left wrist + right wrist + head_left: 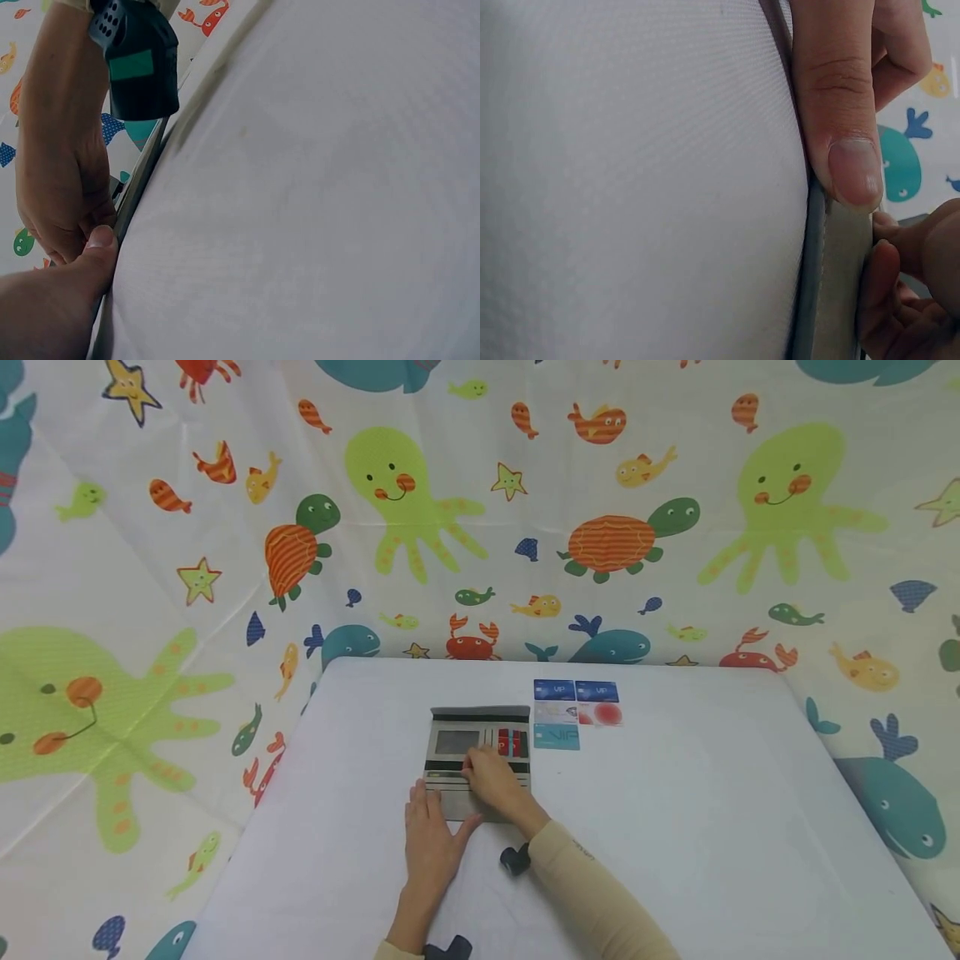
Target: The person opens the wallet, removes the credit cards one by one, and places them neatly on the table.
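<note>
The unfolded wallet (448, 783) lies on the worktop (675, 827), its long axis seemingly running away from the person, the left hand (432, 842) spread at its near-left corner, the right hand (495, 781) curled over its middle, whether pinching anything I cannot tell.

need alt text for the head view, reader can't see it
Two hands work at an open grey wallet on a white table: the left hand rests at its near left corner, the right hand bends its fingers over the middle. Five cards lie just right of it, before a sea-animal cloth.
</note>
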### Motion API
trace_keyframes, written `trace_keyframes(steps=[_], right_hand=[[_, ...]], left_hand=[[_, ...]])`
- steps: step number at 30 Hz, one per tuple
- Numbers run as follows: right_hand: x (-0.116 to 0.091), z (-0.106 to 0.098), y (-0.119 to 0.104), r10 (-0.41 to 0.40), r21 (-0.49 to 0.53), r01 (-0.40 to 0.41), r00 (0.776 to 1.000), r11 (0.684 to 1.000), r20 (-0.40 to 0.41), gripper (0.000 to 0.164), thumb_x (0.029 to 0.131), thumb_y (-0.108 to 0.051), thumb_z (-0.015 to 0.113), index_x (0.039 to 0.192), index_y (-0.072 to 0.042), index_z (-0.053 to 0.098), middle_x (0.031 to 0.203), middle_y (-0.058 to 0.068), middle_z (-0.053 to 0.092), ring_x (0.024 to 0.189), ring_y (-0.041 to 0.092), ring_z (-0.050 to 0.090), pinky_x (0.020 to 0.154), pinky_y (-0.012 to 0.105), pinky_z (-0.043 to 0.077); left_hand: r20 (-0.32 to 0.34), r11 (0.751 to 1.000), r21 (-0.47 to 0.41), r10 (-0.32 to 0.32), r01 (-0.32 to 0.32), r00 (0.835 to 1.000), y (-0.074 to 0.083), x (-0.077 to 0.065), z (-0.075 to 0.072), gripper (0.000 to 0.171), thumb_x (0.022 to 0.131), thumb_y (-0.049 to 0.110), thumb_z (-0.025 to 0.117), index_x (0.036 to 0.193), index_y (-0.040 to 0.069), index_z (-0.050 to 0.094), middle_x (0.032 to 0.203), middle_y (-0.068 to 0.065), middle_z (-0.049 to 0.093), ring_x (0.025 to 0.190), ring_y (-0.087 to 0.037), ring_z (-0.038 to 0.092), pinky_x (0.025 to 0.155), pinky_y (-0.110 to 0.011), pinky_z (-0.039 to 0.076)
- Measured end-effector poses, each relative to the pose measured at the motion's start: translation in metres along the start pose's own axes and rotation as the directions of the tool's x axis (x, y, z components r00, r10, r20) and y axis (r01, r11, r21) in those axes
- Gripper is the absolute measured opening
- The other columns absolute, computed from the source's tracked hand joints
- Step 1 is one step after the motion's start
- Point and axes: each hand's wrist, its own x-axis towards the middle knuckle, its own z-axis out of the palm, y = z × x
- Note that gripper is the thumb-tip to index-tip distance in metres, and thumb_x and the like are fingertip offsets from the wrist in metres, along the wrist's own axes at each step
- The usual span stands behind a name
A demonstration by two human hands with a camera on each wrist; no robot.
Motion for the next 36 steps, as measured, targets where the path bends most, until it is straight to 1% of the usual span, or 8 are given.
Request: trace_keyframes(steps=[6, 12, 17, 21, 27, 33, 36], right_hand=[[-0.0001, 0.0022, 0.0018, -0.023, -0.031, 0.022, 0.999, 0.999, -0.024, 0.008, 0.096, -0.015, 0.066, 0.092, -0.009, 0.064, 0.088, 0.002, 0.059, 0.077, 0.015, 0.057, 0.069, 0.029, 0.053], [0.0009, 0.0059, 0.0032, -0.026, -0.06, 0.024, 0.999, 0.998, -0.033, 0.007, 0.097, -0.015, 0.065, 0.093, -0.01, 0.063, 0.089, 0.003, 0.059, 0.078, 0.016, 0.058, 0.069, 0.031, 0.053], [0.0028, 0.0062, 0.0027, -0.026, -0.077, 0.022, 0.999, 0.997, -0.045, 0.008, 0.099, -0.015, 0.063, 0.094, -0.009, 0.062, 0.092, 0.006, 0.059, 0.078, 0.019, 0.059, 0.071, 0.036, 0.055], [0.0042, 0.0053, 0.002, -0.017, -0.065, 0.014, 0.999, 0.998, -0.04, 0.009, 0.1, -0.015, 0.061, 0.094, -0.008, 0.062, 0.094, 0.007, 0.059, 0.078, 0.019, 0.059, 0.072, 0.038, 0.056], [0.0035, 0.0036, 0.0017, 0.002, -0.032, -0.003, 1.0, 0.999, -0.027, 0.008, 0.101, -0.014, 0.059, 0.097, -0.008, 0.061, 0.095, 0.008, 0.057, 0.074, 0.018, 0.057, 0.071, 0.036, 0.056], [0.0022, 0.0018, 0.0018, 0.023, 0.004, -0.023, 0.999, 1.0, 0.025, 0.012, 0.102, -0.016, 0.057, 0.102, -0.007, 0.065, 0.099, 0.007, 0.057, 0.077, 0.017, 0.057, 0.076, 0.035, 0.057], [0.0028, 0.0008, 0.0025, 0.024, 0.026, -0.026, 0.998, 0.999, 0.05, 0.014, 0.101, -0.018, 0.06, 0.103, -0.007, 0.068, 0.1, 0.006, 0.057, 0.081, 0.015, 0.056, 0.077, 0.033, 0.056]], left_hand=[[0.006, 0.999, -0.036, -0.009, 0.01, 1.0, 0.0013, 0.0009, -0.0009, 0.092, 0.081, 0.057, 0.076, 0.139, -0.008, 0.047, 0.16, -0.029, 0.029, 0.151, -0.045, 0.026, 0.123, -0.056, 0.024], [0.008, 0.999, -0.046, -0.019, 0.019, 1.0, 0.0013, 0.001, -0.0009, 0.092, 0.081, 0.057, 0.076, 0.139, -0.007, 0.046, 0.16, -0.028, 0.028, 0.151, -0.045, 0.026, 0.124, -0.056, 0.023], [0.006, 0.999, -0.047, -0.017, 0.018, 1.0, 0.0023, 0.0016, -0.0014, 0.092, 0.08, 0.057, 0.076, 0.139, -0.007, 0.046, 0.16, -0.028, 0.028, 0.151, -0.045, 0.026, 0.124, -0.056, 0.023], [0.006, 0.999, -0.037, -0.018, 0.018, 1.0, 0.0032, 0.002, -0.0022, 0.092, 0.08, 0.056, 0.077, 0.14, -0.007, 0.046, 0.161, -0.028, 0.028, 0.151, -0.044, 0.026, 0.124, -0.056, 0.024], [0.01, 0.999, -0.045, -0.02, 0.02, 1.0, 0.0046, 0.0012, -0.0034, 0.092, 0.081, 0.057, 0.076, 0.14, -0.007, 0.046, 0.16, -0.029, 0.029, 0.151, -0.045, 0.026, 0.124, -0.055, 0.022], [0.006, 0.999, -0.036, -0.02, 0.02, 1.0, 0.0018, -0.0001, -0.0011, 0.093, 0.081, 0.058, 0.076, 0.14, -0.007, 0.046, 0.16, -0.029, 0.029, 0.151, -0.044, 0.026, 0.124, -0.055, 0.022], [0.003, 1.0, -0.025, -0.016, 0.017, 1.0, 0.0012, -0.0003, -0.0013, 0.093, 0.081, 0.058, 0.075, 0.14, -0.007, 0.046, 0.16, -0.029, 0.029, 0.151, -0.044, 0.027, 0.124, -0.056, 0.023]])
